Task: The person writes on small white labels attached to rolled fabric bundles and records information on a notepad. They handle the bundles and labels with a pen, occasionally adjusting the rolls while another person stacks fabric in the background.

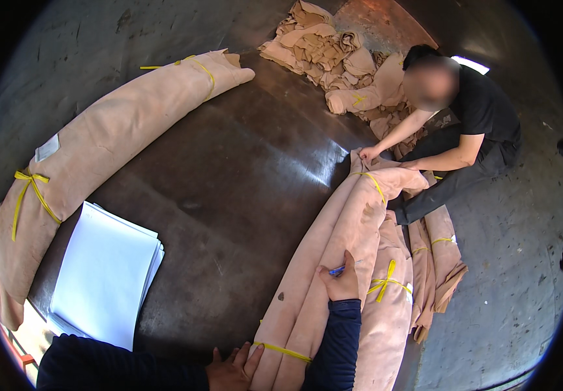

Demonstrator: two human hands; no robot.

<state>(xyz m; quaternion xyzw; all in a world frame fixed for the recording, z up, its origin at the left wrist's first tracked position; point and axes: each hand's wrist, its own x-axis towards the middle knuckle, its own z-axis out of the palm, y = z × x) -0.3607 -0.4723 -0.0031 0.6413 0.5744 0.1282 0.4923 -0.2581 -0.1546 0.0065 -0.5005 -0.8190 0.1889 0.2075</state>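
The tan roll (333, 238) lies before you, its long axis slanting away and rightward to the co-worker (490, 111). Your left hand (230, 371) is at its near end, fingers spread — your right hand (342, 285), over the middle, curls around a blue object (337, 270).

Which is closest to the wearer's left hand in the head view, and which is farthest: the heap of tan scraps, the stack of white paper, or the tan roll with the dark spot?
From the left hand:
1. Tan roll: under its fingertips, on its right.
2. Stack of white paper: off to its left.
3. Heap of tan scraps: far ahead.
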